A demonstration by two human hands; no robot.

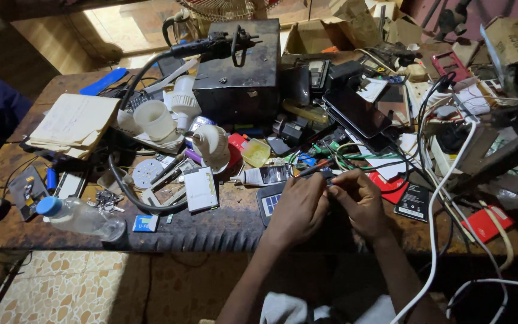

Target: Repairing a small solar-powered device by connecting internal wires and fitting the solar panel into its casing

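- Left hand (pixel 298 207) is curled knuckles-up at the near edge of the wooden workbench (pixel 211 225); fingers are bunched together over a small dark part (pixel 326 175), which is mostly hidden.
- Right hand (pixel 361 201) is set just beside the left, touching it; fingertips are pinched in toward the same dark part. What exactly is gripped cannot be told.
- The dark part is held between both hands, at the bench's front middle, just above a small solar panel (pixel 269 204) partly covered by the left hand.
- A glue tube (pixel 265 176) is laid just left of the hands; a white rectangular battery (pixel 201 189) is further left.
- A black phone battery (pixel 413 202) and a red card (pixel 484 223) are seen right of the hands.
- A white cable (pixel 436 198) is run down across the bench's right side.
- A plastic bottle with blue cap (pixel 79 217) is lying at the near left edge.
- A black metal box (pixel 241 72) is standing at the back, with a dark smartphone (pixel 358 111) to its right.
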